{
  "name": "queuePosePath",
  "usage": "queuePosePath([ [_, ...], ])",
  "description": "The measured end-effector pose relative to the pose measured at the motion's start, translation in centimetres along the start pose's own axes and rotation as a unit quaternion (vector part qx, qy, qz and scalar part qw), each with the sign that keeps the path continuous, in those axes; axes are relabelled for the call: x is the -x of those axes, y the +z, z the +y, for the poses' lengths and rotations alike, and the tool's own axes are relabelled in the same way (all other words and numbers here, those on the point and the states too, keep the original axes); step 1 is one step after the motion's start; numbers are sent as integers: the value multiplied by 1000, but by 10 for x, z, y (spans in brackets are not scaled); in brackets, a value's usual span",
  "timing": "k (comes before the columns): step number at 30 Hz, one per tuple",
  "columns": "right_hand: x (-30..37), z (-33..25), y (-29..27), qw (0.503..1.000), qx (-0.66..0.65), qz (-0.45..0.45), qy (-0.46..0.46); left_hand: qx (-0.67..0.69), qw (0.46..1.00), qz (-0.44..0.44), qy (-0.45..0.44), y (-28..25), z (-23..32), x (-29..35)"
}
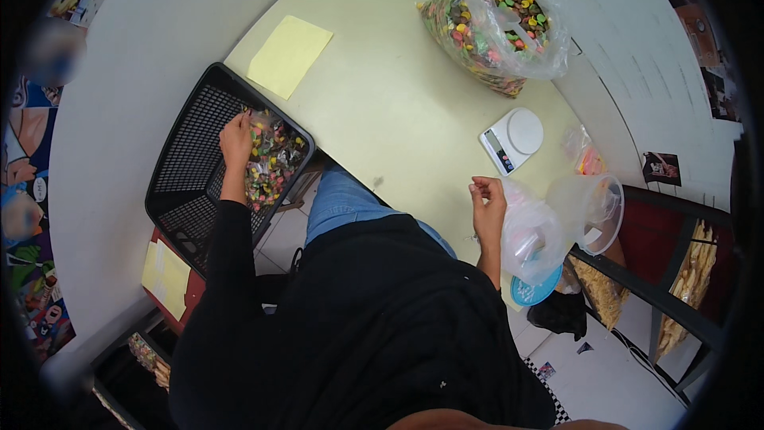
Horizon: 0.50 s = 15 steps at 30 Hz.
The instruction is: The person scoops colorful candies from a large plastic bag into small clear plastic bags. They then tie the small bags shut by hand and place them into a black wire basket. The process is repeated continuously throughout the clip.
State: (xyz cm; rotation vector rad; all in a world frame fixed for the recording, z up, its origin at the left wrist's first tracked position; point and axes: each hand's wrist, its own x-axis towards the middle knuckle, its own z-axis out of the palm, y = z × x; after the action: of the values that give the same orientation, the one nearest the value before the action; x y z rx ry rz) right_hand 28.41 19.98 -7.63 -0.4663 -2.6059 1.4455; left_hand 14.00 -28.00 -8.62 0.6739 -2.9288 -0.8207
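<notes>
- Sweet packets (274, 161), clear and filled with coloured pieces, are heaped inside the black basket (179, 161), along its side nearest the surface (374, 95)
- Over the heap the left hand (235, 141) is held, fingers bent together at the topmost packets; whether a packet is pinched cannot be told, as the fingertips are partly hidden
- By the right hand (489, 205) nothing is seen to be held; its fingers are loosely curled, whether thumb and fingers are touching cannot be told, and clear plastic bags (529, 235) are placed just beside it
- Packets are best handled lightly by their loose film and laid flat rather than dropped, so that contents are not crushed and the heap is kept level
- The basket's raised rim should be cleared by wrist and sleeve
- Easier room for moving seems to be offered mid-surface, between the yellow paper (290, 56) and the white scale (524, 131)
- At the far edge the large bag of sweets (454, 36) is stood; at the right, more care is asked near the clear tub (567, 199) and blue lid (535, 291), both set close to the edge
</notes>
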Motion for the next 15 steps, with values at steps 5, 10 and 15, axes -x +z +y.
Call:
queuePosePath([
  [5,2,5,-32,997,61,44,16,-40,998,22,44,4,9,-11],
  [10,4,14,-86,978,83,191,24,47,992,-39,114,30,63,-16],
  [15,39,25,-154,921,129,359,83,120,952,-151,237,74,134,26],
])
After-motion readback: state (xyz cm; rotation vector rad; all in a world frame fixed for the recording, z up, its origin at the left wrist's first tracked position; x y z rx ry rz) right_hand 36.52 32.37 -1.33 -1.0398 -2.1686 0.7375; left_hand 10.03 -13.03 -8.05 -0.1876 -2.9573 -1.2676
